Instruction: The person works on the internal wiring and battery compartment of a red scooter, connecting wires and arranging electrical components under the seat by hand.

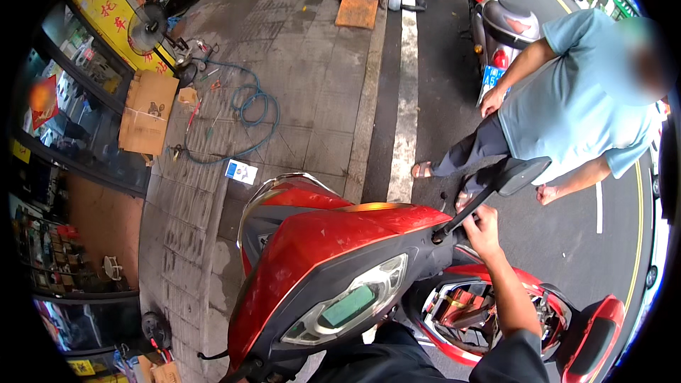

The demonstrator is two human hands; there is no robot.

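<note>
I stand over a red and dark grey scooter [323, 230]. My right hand [484, 234] is closed round the right handlebar grip, just beside the stem of a black mirror [521, 176]. The grip itself is mostly hidden under my fingers. At the lower edge the left handlebar end [248, 370] shows, with only a sliver of my left hand beside it, its fingers out of sight. Between the bars lies the instrument panel [347, 306] under a clear cover. Below my right forearm the scooter's seat compartment [464, 308] is uncovered, with parts and wiring inside; a red and black backrest [594, 340] stands behind it.
A person in a light blue shirt [574, 99] stands at the right, near a parked motorcycle [504, 21]. On the pavement lie a coiled blue hose [266, 110], a white and blue packet [241, 171] and an orange board [357, 11]. Cardboard [149, 110] leans by the shopfront, near a fan [147, 28].
</note>
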